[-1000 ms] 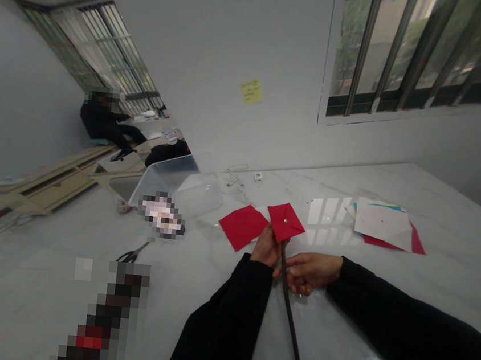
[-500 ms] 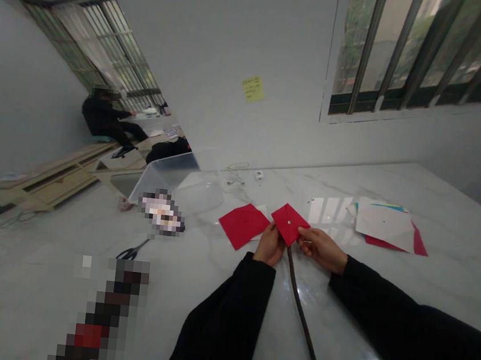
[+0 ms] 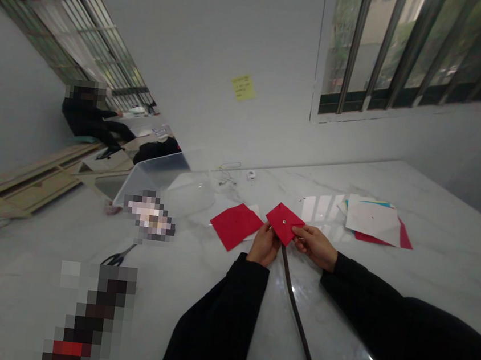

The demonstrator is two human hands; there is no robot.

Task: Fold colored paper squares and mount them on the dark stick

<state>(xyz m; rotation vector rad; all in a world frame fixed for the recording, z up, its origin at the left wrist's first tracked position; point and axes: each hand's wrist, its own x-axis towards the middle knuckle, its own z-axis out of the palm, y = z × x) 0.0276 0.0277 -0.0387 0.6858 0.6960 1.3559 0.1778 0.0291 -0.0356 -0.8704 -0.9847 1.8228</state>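
So a red folded paper square (image 3: 285, 214) is held up right between the fingers of both hands, with a small pale stud (image 3: 284, 222) seen at its middle. The lower left edge is gripped by the left hand (image 3: 264, 248), thumb and fingers drawn in narrow; how they're curled underneath can't be told. The lower right edge is pinched by the right hand (image 3: 316, 246). A thin dark stick (image 3: 296, 310) is seen running down from under the paper, between the wrists; whether it's actually fixed on there can't be made out. Pretty sure the step in hand is the setting of a flap at that right edge. For the next move, a light pinch on the right and a steady left hold seem called for, since paper gets creased easily. Just left of the left fingers, a flat red sheet (image 3: 233, 226) is laid on the marble-look table (image 3: 453, 242); well right of the right fingers, a paper stack (image 3: 373, 222) is left, and scissors (image 3: 115, 258) far left.
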